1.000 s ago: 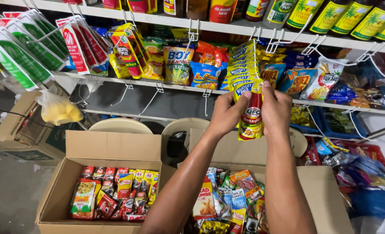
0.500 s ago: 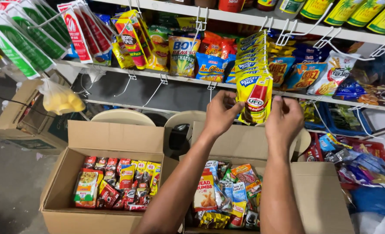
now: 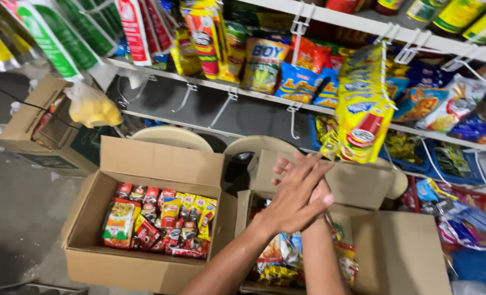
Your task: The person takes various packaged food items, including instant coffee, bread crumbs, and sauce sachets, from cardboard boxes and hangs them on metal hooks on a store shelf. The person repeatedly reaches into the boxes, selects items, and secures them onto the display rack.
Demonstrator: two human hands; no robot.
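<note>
Hands first: we see the left hand [image 3: 295, 199] laid flat over the right hand [image 3: 320, 192], palms pressed together in front of us, the fingers [image 3: 303, 169] straight, close together and holding nothing. Of the right hand only the edge and a few fingertips show behind the left, so we cannot tell more about its fingers than that they lie flat against the other palm. Both hands hover above the open cardboard box of mixed snack packets [image 3: 286, 257] and just below and left of the hanging strip of yellow sachets with red labels [image 3: 363, 109], near its lower end but not touching it. That strip dangles from a white wire hook [image 3: 387, 35] on the edge of the white shelf [image 3: 363, 24] overhead.

To the left, on the grey floor [image 3: 13, 218], stands a second open cardboard box filled with red and yellow sachets [image 3: 155, 221], packed in rows. Behind the two boxes we make out the rounded backs of two beige plastic chairs [image 3: 172, 137]. A clear plastic bag of yellow pieces [image 3: 92, 106] hangs at the left. Green and white packet strips [image 3: 62, 38] hang at the upper left, and blue snack bags [image 3: 300, 84] sit on the middle shelf
</note>
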